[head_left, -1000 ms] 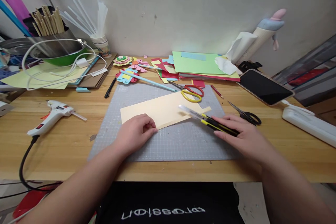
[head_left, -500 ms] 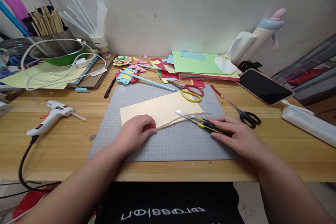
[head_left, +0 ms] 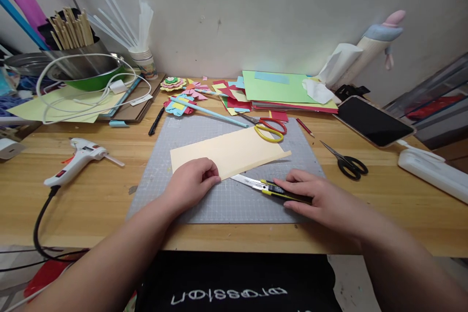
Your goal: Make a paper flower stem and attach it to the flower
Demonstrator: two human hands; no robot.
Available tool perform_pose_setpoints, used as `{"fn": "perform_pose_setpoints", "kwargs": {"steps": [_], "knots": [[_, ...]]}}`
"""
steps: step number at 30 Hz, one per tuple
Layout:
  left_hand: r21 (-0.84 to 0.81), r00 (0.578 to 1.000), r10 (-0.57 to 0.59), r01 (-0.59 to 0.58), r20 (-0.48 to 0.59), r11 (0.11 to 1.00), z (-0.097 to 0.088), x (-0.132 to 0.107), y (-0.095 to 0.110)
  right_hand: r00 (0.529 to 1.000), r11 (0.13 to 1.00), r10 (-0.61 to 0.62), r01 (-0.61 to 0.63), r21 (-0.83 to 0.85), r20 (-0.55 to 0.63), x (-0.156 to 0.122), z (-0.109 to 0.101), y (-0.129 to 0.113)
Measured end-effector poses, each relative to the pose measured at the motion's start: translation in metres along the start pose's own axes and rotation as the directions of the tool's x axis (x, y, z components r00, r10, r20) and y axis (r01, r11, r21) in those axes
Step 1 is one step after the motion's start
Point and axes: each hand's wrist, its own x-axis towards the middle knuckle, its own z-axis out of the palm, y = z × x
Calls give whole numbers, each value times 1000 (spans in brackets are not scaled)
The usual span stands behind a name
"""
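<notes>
A long sheet of cream paper [head_left: 223, 148] lies slanted on the grey cutting mat [head_left: 226, 204]. My left hand [head_left: 193, 180] is on its near left edge, fingers curled and thumb pinched at the rim. In my right hand [head_left: 310, 195] is a black and yellow utility knife [head_left: 270, 188], held low over the mat with its long blade out. The blade points left, its tip at the paper's near edge close to my left fingers. A narrow strip [head_left: 272, 159] runs along the paper's near right edge and sticks out past its corner.
Red and yellow handled scissors [head_left: 270, 129] rest on the paper's far corner. Black scissors [head_left: 345, 161] and a phone [head_left: 375, 121] lie at right. A glue gun [head_left: 78, 158] is at left. Paper flowers [head_left: 181, 104] and stacked coloured paper [head_left: 276, 88] line the back.
My right hand has brought the knife left and slightly nearer to me. The strip, which was bowed up around the blade, now lies flatter along the edge. My left hand stays on the paper.
</notes>
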Motion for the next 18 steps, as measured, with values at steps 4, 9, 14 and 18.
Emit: {"fn": "perform_pose_setpoints", "kwargs": {"steps": [4,9,14,18], "knots": [[-7,1000,0,0,6,1000,-1,0,0,1000,1000,1,-1,-8,10,3,1,-7],[-17,1000,6,-6,5,1000,0,1,0,997,1000,-10,9,17,75,6,0,-18],[-40,1000,13,-12,5,999,0,0,-4,994,998,-34,29,55,108,7,3,-33],[-69,1000,24,-25,-8,997,-2,-2,-8,997,997,-30,25,75,65,0,0,-26]]}}
